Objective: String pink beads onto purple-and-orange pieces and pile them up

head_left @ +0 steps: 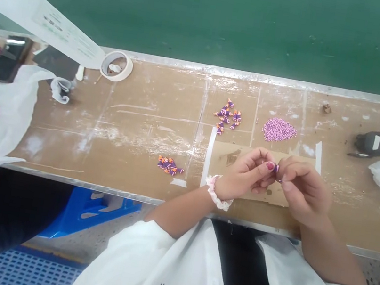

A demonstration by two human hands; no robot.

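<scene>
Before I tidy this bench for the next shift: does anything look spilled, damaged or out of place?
Nothing looks spilled. The pink beads sit in a neat heap and the purple pieces in small clusters. The tabletop is scuffed and streaked white, with tape strips lifting at the ends.

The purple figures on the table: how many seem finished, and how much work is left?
A small group of purple figures lies apart by the table edge, perhaps finished. The left hand and right hand pinch one small purple piece between their fingers. Farther back wait another group of figures and a pile of pink beads; which group is done, I cannot tell.
</scene>
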